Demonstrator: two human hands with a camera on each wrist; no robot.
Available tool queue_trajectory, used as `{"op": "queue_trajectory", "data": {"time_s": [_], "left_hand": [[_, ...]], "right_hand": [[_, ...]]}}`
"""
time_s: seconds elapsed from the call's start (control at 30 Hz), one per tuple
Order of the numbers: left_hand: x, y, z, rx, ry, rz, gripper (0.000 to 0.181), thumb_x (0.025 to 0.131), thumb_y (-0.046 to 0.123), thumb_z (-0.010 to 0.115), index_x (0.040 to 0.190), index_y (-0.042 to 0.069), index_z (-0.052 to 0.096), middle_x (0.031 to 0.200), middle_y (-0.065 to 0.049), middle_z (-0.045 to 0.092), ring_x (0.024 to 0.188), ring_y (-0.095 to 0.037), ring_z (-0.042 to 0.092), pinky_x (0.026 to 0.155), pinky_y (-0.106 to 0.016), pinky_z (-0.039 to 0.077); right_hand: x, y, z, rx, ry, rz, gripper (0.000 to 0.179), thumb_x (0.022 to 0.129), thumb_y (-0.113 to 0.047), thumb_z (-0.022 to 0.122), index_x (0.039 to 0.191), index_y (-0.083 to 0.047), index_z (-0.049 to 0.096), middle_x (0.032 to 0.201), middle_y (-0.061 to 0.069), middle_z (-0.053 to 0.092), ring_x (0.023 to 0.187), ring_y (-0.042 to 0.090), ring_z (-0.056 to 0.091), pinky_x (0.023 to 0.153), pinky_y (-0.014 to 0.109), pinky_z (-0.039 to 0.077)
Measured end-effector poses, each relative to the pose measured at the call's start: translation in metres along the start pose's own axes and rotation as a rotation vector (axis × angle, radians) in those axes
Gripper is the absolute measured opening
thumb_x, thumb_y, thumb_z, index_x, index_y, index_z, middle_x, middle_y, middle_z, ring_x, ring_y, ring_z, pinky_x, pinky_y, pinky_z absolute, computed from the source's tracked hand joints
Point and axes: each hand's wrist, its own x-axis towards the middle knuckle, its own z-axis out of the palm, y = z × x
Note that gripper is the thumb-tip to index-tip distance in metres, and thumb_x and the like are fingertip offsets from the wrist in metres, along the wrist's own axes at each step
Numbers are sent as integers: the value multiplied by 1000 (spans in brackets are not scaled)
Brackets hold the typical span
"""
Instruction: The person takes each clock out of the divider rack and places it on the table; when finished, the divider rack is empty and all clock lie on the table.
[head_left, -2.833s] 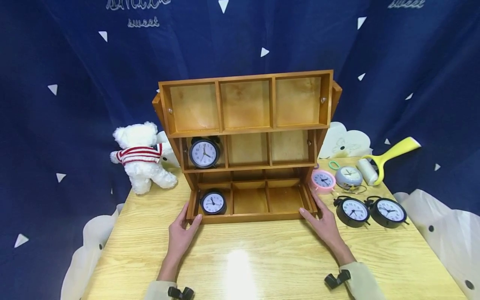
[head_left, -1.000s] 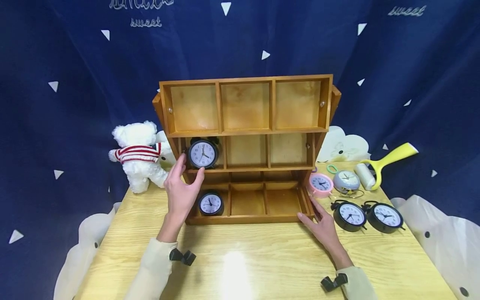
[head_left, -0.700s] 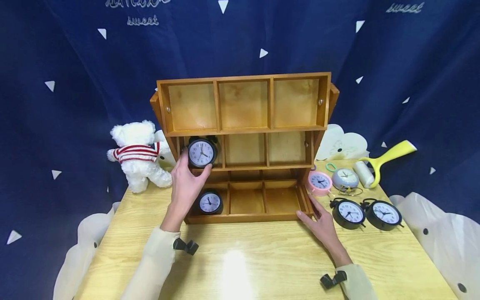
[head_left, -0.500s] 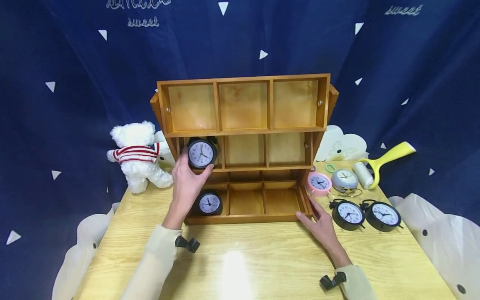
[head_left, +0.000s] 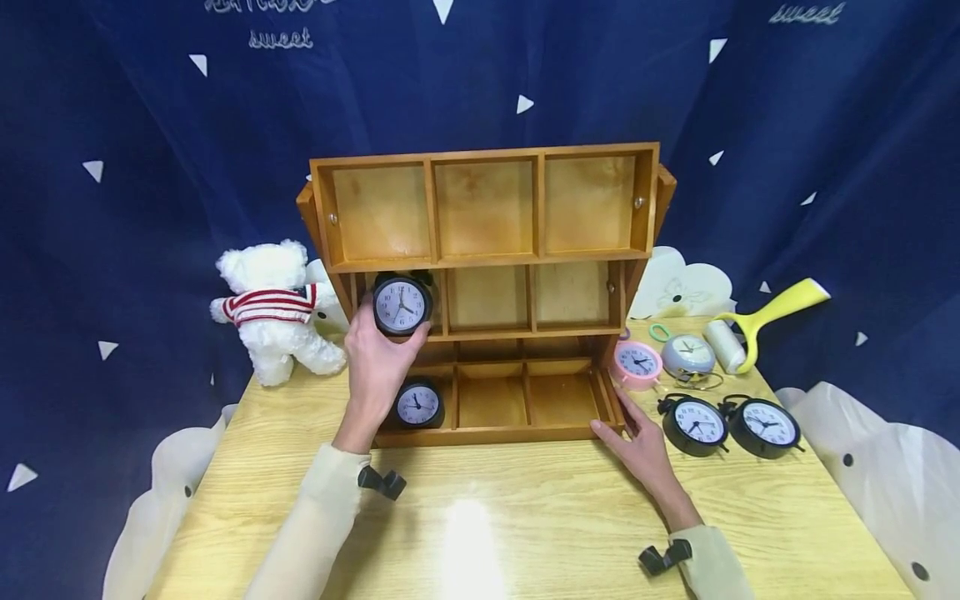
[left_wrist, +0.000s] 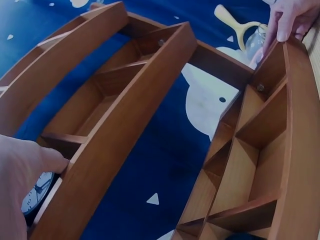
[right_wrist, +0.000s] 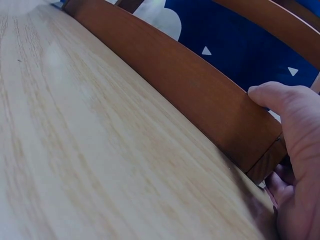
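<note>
A brown wooden shelf (head_left: 487, 435) stands on the table, its three tiers each split into three compartments. My left hand (head_left: 378, 354) holds a black alarm clock (head_left: 401, 306) in the middle tier's left compartment, fingers at its left side and thumb at its lower right. In the left wrist view the thumb (left_wrist: 52, 159) lies right at the tier's front edge, and the clock is partly hidden behind the hand. A second black alarm clock (head_left: 417, 405) sits in the bottom left compartment. My right hand (head_left: 643, 446) grips the shelf's bottom right front corner, thumb (right_wrist: 270, 95) on the front board.
Right of the shelf lie a pink clock (head_left: 637, 364), a grey-blue clock (head_left: 688, 357), two black alarm clocks (head_left: 696, 425) and a yellow-handled lint roller (head_left: 780, 307). A white teddy bear (head_left: 273, 312) sits at left. A blue curtain (head_left: 480, 75) hangs behind.
My left hand has left the shelf's bottom left corner, risen to the middle tier and closed round the alarm clock there. The right hand has kept its grip on the shelf corner.
</note>
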Motion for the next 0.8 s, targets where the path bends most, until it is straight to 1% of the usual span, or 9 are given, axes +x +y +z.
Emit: {"op": "queue_trajectory", "data": {"time_s": [0.07, 0.13, 0.27, 0.33, 0.4, 0.5, 0.57, 0.63, 0.8], "left_hand": [[0, -1, 1, -3, 10, 9, 87, 74, 40, 94, 142, 3, 55, 124, -21, 67, 117, -41, 65, 97, -55, 57], [0, -3, 1, -4, 22, 20, 85, 73, 40, 94, 141, 4, 56, 123, -21, 68, 115, -40, 66, 95, -55, 58], [0, -6, 4, -5, 48, 31, 84, 71, 40, 94, 138, 5, 58, 121, -20, 69, 112, -39, 67, 93, -54, 59], [1, -7, 6, 1, 54, 37, 84, 70, 41, 93, 138, 5, 59, 120, -19, 70, 110, -39, 68, 91, -54, 60], [1, -9, 8, 7, 61, 45, 85, 70, 43, 93, 138, 5, 60, 120, -19, 70, 109, -39, 68, 89, -54, 60], [1, -10, 11, 8, 72, 50, 87, 69, 44, 92, 139, 5, 60, 120, -19, 70, 107, -39, 68, 87, -55, 60], [1, -11, 12, 6, 70, 47, 87, 69, 44, 92, 140, 4, 59, 119, -20, 70, 106, -39, 68, 86, -55, 61], [1, -10, 11, 11, 60, 39, 88, 69, 44, 92, 140, 4, 58, 119, -20, 70, 106, -40, 69, 86, -55, 60], [2, -5, 7, 10, 25, 26, 89, 70, 45, 94, 140, 3, 57, 120, -23, 70, 109, -42, 68, 89, -57, 60]], "right_hand": [[0, 0, 0, 0, 2, 0, 80, 95, -24, 80, 162, -12, 39, 166, 17, 36, 151, 38, 33, 108, 4, 30], [0, 1, 0, -1, 1, 1, 80, 95, -24, 80, 162, -11, 39, 166, 17, 35, 151, 38, 33, 110, 7, 31], [-1, 1, 1, -11, 1, 10, 80, 95, -25, 80, 162, -12, 39, 166, 17, 36, 151, 38, 34, 118, 23, 33], [-1, 2, 1, -15, 2, 15, 80, 95, -25, 81, 162, -12, 39, 166, 17, 36, 151, 38, 34, 119, 27, 34], [-1, 2, 1, -12, 4, 12, 80, 95, -25, 81, 162, -12, 39, 166, 17, 36, 151, 38, 35, 117, 23, 34], [-1, 2, 2, -3, -1, 6, 81, 95, -25, 81, 162, -11, 38, 166, 17, 36, 150, 38, 35, 111, 9, 32], [-1, 2, 2, 3, 1, -1, 81, 94, -25, 81, 162, -11, 39, 165, 18, 37, 150, 38, 36, 107, 4, 31], [0, 3, 2, 1, 4, -7, 81, 94, -25, 82, 162, -10, 39, 164, 18, 38, 149, 38, 37, 104, 2, 31], [1, 4, 1, 6, 8, -4, 81, 94, -25, 81, 162, -12, 40, 165, 17, 38, 150, 36, 37, 105, 2, 31]]}}
